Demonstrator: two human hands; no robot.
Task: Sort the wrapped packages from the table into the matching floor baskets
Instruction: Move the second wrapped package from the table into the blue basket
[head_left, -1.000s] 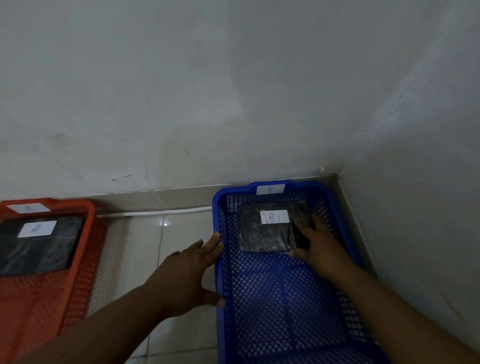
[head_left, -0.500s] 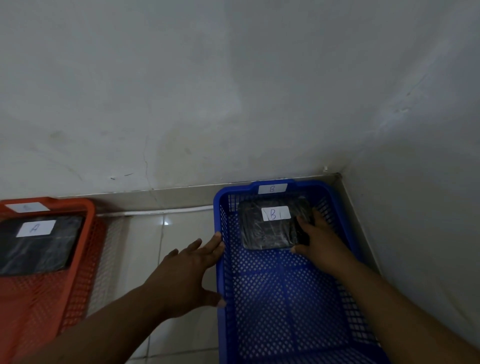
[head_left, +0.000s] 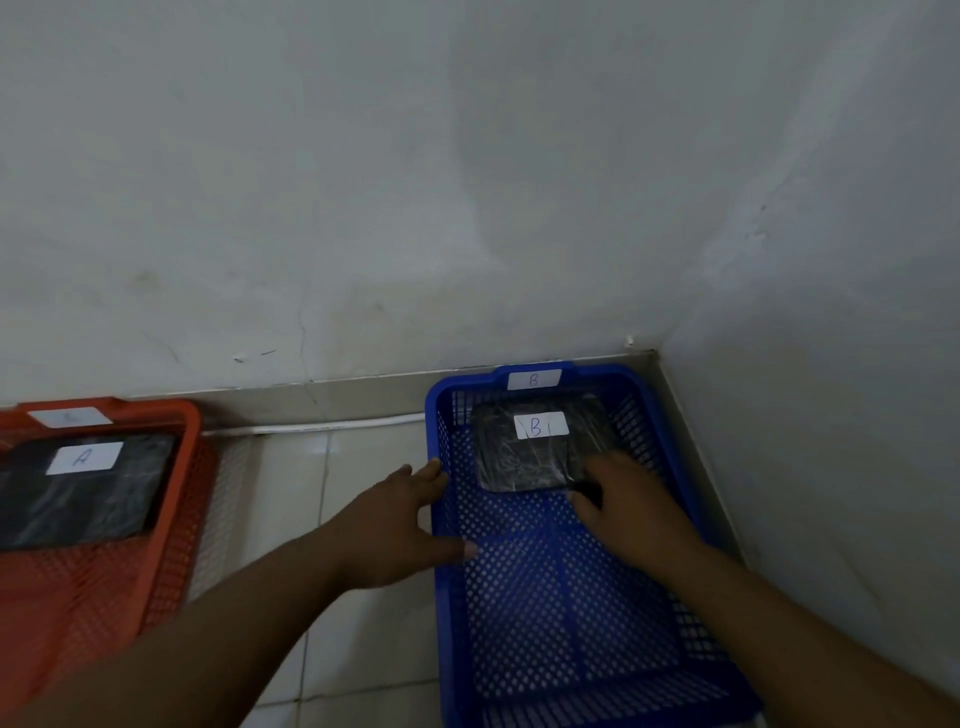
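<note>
Blue perforated plastic frames the scene: a person's right hand (head_left: 626, 506) rests on the near right corner of a black-wrapped package labelled B (head_left: 540, 449), lying flat at the far end of the blue floor basket (head_left: 524, 613), whose far rim carries a matching B tag (head_left: 534, 379). The fingers lie spread and loose over the wrap rather than clamped around it, which suggests the package is being set down or nudged square. The left hand (head_left: 397, 525) braces the basket's left rim, fingers apart along the outside and thumb hooked over the edge, apparently to steady the basket.

To the left, well apart across pale floor tiles (head_left: 311, 519), an orange basket (head_left: 171, 519) holds a black package labelled A (head_left: 83, 488), its own rim tag (head_left: 70, 417) too blurred to read. A white cable (head_left: 311, 426) runs along the foot of the wall (head_left: 467, 182) between the two baskets. The blue basket sits tight in the corner, so the right wall leaves little room on that side. The table is out of view.
</note>
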